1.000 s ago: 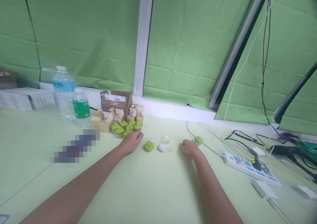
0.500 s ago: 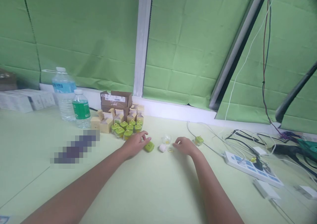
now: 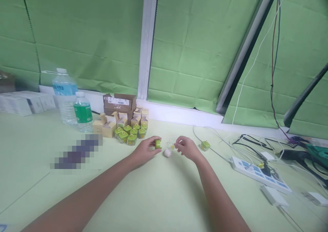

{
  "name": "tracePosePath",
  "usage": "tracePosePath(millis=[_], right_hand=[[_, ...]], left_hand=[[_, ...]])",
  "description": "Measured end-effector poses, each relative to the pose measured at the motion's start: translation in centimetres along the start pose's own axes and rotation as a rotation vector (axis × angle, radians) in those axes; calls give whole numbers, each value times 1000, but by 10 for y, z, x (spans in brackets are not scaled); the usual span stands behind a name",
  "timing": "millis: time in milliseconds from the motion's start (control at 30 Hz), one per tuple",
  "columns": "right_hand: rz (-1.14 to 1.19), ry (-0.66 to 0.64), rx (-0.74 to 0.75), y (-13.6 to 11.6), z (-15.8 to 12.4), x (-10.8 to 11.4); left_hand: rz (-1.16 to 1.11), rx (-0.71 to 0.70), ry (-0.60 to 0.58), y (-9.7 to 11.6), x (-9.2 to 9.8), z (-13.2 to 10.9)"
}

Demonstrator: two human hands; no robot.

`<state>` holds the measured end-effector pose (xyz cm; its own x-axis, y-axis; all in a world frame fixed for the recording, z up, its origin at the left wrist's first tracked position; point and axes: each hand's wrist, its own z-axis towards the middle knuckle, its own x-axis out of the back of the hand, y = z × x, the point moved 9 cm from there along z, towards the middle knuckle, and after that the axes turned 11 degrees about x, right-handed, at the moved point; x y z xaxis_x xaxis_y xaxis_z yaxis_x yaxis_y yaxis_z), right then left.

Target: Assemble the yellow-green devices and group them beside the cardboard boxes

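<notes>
My left hand [image 3: 145, 151] grips a green lid [image 3: 158, 144] between thumb and fingers, tipped up on edge above the table. My right hand [image 3: 188, 148] is pinched closed beside a small clear cup [image 3: 171, 145] with a yellow spot in it. The small yellow ring is gone from the table by these fingers; the pinch appears to hold it, though the fingers hide it. Between the hands a little whitish-pink block [image 3: 167, 153] lies on the table. To the right of my right hand stands a clear jar with a green lid [image 3: 205, 145].
Several green-lidded jars [image 3: 132, 138] stand left of my hands, before small open cartons [image 3: 109, 128] and a brown box [image 3: 119, 103]. Two water bottles [image 3: 83, 113] are farther left. On the right lie a power strip [image 3: 260, 175], cables and a white adapter [image 3: 275, 196].
My left hand has picked up the green lid and turned it on edge. My right hand has moved slightly left and closed into a pinch; the yellow ring has left the table.
</notes>
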<state>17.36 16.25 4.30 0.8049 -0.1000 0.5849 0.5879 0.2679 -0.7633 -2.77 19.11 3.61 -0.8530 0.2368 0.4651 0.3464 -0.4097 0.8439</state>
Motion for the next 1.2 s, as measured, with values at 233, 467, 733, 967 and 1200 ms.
tracePosePath(millis=[233, 467, 733, 967, 1200], right_hand=[[406, 107, 102, -40, -2, -20], [241, 208, 137, -44, -7, -29], [198, 165, 145, -51, -9, -37], [205, 203, 196, -55, -12, -41], [137, 167, 249, -59, -10, -39]], left_hand=[[-55, -9, 24, 18, -1, -7], [-194, -49, 8, 24, -9, -9], [-113, -53, 88, 24, -6, -13], [-139, -44, 79, 24, -8, -14], [-342, -33, 10, 16, -14, -10]])
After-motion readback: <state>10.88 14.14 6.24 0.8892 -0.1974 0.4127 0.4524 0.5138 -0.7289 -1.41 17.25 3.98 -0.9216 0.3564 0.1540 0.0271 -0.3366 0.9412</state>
